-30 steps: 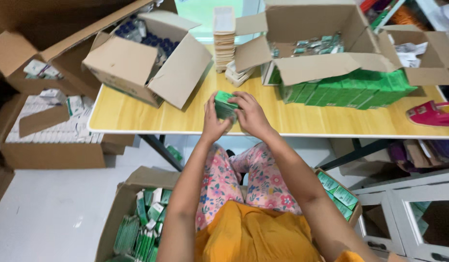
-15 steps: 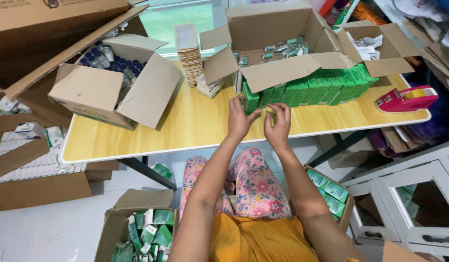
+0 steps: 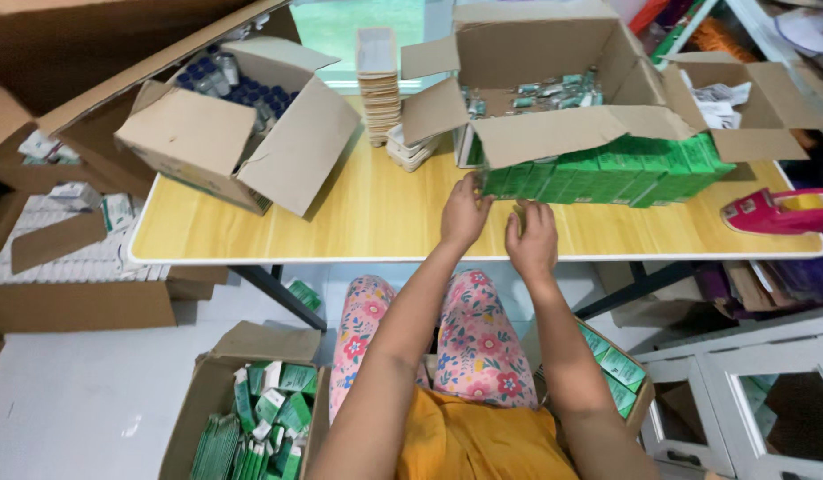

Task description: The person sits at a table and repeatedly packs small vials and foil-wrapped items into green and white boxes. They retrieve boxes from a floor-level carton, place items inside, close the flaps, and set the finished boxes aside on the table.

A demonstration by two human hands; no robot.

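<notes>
head view, looking down over a pale wooden tabletop (image 3: 358,222) at a seated person's two bare arms reaching away from the body. the left hand (image 3: 465,213) rests against the near left end of a long row of green cartons (image 3: 607,173), which stands along the far right part of the tabletop, just in front of a large open cardboard box (image 3: 554,89). its fingers are loosely curled and touch the end carton; whether they actually grip it cannot be told. the right hand (image 3: 532,240) lies just beside it, nearer the table edge, palm down, fingers gently spread and holding nothing that shows, though something small may be hidden beneath. both forearms are nearly straight and run side by side, wrists level. the cartons look like thin, light card, stiff enough to stand on end but easy to crush or tip; a hold across the two flat sides of one carton seems the safest place to take it. a stack of small tan trays (image 3: 380,89) stands at the far middle, another open box (image 3: 224,133) lies tilted at the far left, and a red tape dispenser (image 3: 780,213) sits at the right edge. on the floor, an open box of green packets (image 3: 251,418) sits near left.
</notes>
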